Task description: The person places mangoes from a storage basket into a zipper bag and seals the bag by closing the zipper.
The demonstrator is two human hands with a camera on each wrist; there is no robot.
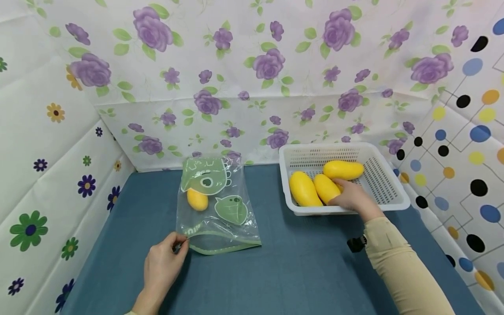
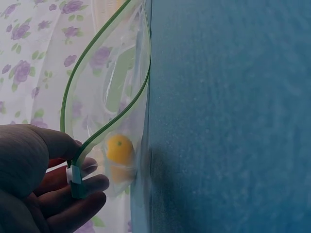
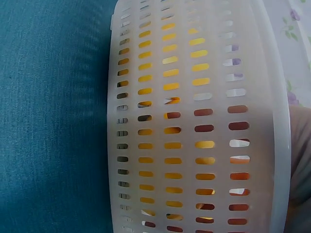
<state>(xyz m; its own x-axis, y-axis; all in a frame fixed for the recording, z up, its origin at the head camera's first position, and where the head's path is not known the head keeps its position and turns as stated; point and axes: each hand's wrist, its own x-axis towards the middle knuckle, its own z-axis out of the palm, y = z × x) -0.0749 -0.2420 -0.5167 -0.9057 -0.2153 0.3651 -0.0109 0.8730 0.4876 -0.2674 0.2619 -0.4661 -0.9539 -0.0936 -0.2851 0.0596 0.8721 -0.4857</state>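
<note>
Head view looks down; close wrist views face the same bag (image 1: 216, 199) (left) and, apparently, basket (image 3: 187, 121) (right).

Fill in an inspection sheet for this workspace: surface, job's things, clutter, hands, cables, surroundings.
Surface: blue, fabric-look tabletop.
Job's things: clear plastic bag with green prints, mouth parted, one smooth yellow fruit inside; white perforated plastic basket with three oval yellow fruits.
Clutter: nothing seen.
Hands: left hand pinches a corner of the bag's mouth; right hand reaches into the basket and grips the middle fruit; small black device by the right wrist.
Cables: nothing seen.
Surroundings: white sheet with purple roses behind; white flower-print sheet on the left; white sheet with coloured dots on the right.
</note>
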